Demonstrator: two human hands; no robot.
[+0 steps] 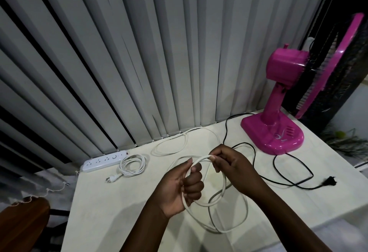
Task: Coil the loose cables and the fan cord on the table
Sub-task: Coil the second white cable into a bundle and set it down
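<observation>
A loose white cable (225,187) hangs in loops over the table's middle and trails back toward the blinds. My left hand (182,186) grips its gathered loops in a fist. My right hand (229,159) pinches the same cable at the top of a loop, just right of the left hand. The pink fan (282,100) stands at the back right. Its black cord (286,182) lies uncoiled on the table, ending in a black plug (329,181) near the right edge.
A white power strip (103,161) lies at the back left with its own white cord coiled (133,165) beside it. Grey vertical blinds (119,62) run along the table's far edge. A wooden chair (22,224) stands off the left edge.
</observation>
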